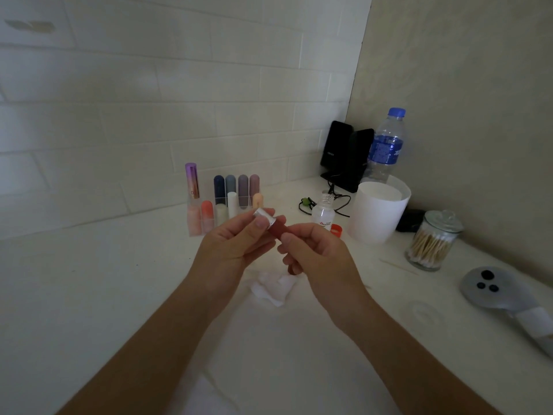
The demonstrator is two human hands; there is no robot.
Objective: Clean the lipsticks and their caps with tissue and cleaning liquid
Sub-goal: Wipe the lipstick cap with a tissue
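Holding the red lipstick tube [276,230] up over the white counter [119,295], I have my left hand [236,241] pinching its silver cap [264,217] between thumb and fingertips. My right hand [317,250] is curled round the red body. The crumpled tissue [270,287] lies on the counter just below, nearer to me, and neither hand touches it.

My main worry is a sudden release. If the cap gives way with a jerk, my hands could fly apart and the colour inside could smear my fingers or mark the counter, with no tissue in hand to catch it. My pinch on the cap is small, so the cap could also slip free and roll away.

Just beyond my right hand stands the cleaning liquid bottle [323,212]. Its neck looks bare, and its red lid [336,230] lies beside it. A careless swing to the far right could tip the bottle and spill the liquid. On the far left, the lipstick rack [227,202] is close enough for my left knuckles to knock.
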